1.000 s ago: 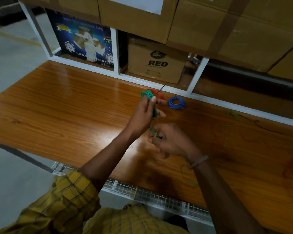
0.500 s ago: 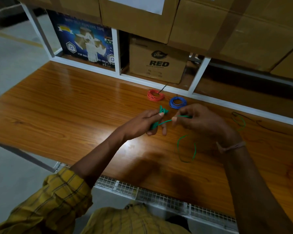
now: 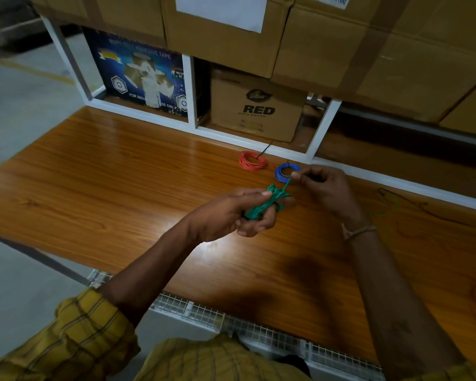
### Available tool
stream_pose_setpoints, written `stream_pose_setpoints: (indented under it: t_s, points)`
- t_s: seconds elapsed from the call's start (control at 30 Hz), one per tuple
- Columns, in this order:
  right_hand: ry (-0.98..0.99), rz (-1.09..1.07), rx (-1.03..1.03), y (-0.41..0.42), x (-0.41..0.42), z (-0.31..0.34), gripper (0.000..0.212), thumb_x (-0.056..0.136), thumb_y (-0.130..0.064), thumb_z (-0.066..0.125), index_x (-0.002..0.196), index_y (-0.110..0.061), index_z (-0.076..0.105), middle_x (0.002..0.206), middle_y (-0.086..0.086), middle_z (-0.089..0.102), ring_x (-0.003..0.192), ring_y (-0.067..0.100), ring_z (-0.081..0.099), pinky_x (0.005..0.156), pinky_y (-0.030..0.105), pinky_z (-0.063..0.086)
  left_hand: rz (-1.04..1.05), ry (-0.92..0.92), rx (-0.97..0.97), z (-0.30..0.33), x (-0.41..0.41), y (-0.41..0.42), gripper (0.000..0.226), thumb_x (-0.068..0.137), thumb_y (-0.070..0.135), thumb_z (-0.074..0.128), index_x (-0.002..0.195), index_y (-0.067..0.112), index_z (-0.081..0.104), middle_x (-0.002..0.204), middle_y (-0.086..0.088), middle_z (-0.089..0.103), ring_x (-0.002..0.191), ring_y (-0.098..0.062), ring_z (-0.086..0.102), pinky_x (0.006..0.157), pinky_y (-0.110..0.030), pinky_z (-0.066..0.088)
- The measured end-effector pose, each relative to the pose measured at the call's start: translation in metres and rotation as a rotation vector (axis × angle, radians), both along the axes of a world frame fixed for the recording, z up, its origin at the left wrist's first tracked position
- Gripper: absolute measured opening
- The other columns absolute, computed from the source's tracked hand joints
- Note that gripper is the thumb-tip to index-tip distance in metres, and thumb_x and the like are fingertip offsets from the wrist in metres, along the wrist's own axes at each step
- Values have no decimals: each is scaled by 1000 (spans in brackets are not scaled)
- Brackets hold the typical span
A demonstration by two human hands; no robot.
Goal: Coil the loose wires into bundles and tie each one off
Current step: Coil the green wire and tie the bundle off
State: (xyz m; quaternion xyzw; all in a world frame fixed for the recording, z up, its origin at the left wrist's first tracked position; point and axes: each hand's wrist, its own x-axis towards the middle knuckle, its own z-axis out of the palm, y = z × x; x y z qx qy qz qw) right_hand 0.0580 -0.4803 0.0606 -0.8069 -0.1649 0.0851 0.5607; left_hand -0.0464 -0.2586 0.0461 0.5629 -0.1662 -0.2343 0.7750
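Under your hands the desk (image 3: 121, 188) carries two finished coils, red (image 3: 252, 160) and blue (image 3: 285, 172), just beyond your right hand (image 3: 323, 185). Your left hand (image 3: 239, 213) grips the green bundle (image 3: 264, 203), its long axis slanting up toward the right hand, which pinches the free tail. The wire looks light, springy and likely slippery; hold the bundle mid-length and the tail close in.

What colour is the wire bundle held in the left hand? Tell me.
Green. The wire bundle gripped by the left hand shows best in the head view.
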Motion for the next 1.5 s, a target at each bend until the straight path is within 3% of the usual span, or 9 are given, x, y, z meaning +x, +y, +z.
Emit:
stream_pose_setpoints:
  t_s: [0.13, 0.4, 0.57, 0.7, 0.77, 0.87, 1.03, 1.3, 1.5]
  points:
    - [114, 4, 66, 4, -14, -35, 19, 103, -16, 59, 99, -5, 73, 66, 0, 55, 47, 4, 39, 47, 24, 30, 48, 32, -248, 5, 10, -9, 50, 117, 20, 20, 146, -12, 47, 81, -10, 61, 46, -7, 33, 49, -26, 30]
    - [-38, 160, -152, -4, -49, -47, 30, 103, -30, 61, 78, -24, 76, 52, 0, 55, 50, 4, 49, 55, 26, 38, 234, 15, -324, 21, 43, -35, 49, 115, 17, 28, 159, -6, 27, 134, -21, 69, 87, -24, 75, 91, -40, 60]
    - [-235, 332, -314, -30, -47, -9, 39, 96, -33, 69, 61, -33, 54, 56, -9, 46, 55, 0, 43, 54, 32, 36, 526, -278, 260, 13, 66, -57, 33, 116, 18, 33, 138, 0, 51, 135, -7, 72, 103, -24, 74, 105, -39, 54]
    - [-245, 361, -273, -59, -21, 25, 17, 94, -28, 72, 81, -16, 72, 69, 2, 64, 63, 19, 60, 59, 40, 50, 543, -362, 668, -3, 75, -66, 45, 110, 49, 39, 132, 15, 59, 111, -8, 71, 104, -23, 69, 101, -59, 53]
    - [-147, 351, -162, -77, -2, 44, 9, 96, -16, 71, 90, -10, 73, 65, -6, 67, 53, 6, 59, 54, 30, 52, 508, -347, 770, -4, 75, -72, 60, 105, 62, 37, 135, 14, 56, 114, -8, 66, 101, -22, 65, 94, -55, 57]
    - [-55, 298, -46, -97, 28, 61, 13, 98, -2, 61, 97, 10, 66, 50, -7, 57, 40, 2, 46, 50, 23, 49, 408, -304, 680, 5, 74, -84, 42, 113, 38, 39, 127, 2, 57, 102, -10, 73, 80, -30, 63, 72, -39, 55]
    - [-114, 231, 62, -115, 62, 74, 13, 98, -8, 66, 88, 1, 66, 65, -5, 63, 47, 4, 48, 51, 23, 45, 239, -169, 313, 27, 69, -98, 27, 113, 13, 33, 116, 12, 61, 85, -26, 69, 54, -30, 39, 55, -26, 44]
    - [-73, 70, 76, -92, 66, 19, 33, 93, -33, 70, 92, 0, 70, 81, 29, 66, 61, 23, 51, 52, 29, 41, 135, -47, -125, 48, 66, -115, 53, 112, 17, 25, 152, -16, 34, 87, -20, 61, 49, -10, 45, 60, -34, 44]
    - [-53, 124, -14, -81, 18, -14, 22, 103, -34, 59, 100, -24, 78, 72, -4, 53, 58, 0, 49, 58, 24, 41, 369, -70, -378, 59, 81, -115, 53, 115, 22, 25, 157, -11, 29, 108, -12, 72, 75, -15, 67, 80, -34, 59]
